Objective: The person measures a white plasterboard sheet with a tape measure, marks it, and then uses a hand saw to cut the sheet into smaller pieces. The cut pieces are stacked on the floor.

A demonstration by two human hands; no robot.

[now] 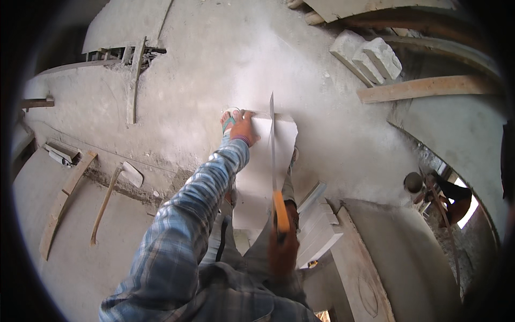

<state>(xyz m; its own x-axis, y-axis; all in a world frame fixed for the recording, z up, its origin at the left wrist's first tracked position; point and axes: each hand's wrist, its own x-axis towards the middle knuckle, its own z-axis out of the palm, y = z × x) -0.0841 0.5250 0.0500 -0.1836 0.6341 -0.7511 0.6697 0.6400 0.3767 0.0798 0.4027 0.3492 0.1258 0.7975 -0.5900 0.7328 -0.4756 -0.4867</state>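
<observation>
A long white lightweight block [252, 180] lies lengthwise in front of me, between my legs. My left hand [244, 129] is closed over its far left end, fingers bent at the edge. My right hand [283, 249] grips the orange handle of a handsaw [273, 155], close to my body. The thin blade runs away from me over the block's right part, its tip reaching past the far edge. How deep the blade sits in the block, I cannot tell. My sandalled foot [226, 121] stands beside the block's far left corner.
White dust covers the concrete floor [214, 70]. Stacked white blocks [320, 228] stand near my right leg, beside a wooden board [362, 268]. Block pieces [367, 56] and a plank [429, 87] lie far right. A wooden-handled tool [107, 204] and a curved timber [64, 204] lie left.
</observation>
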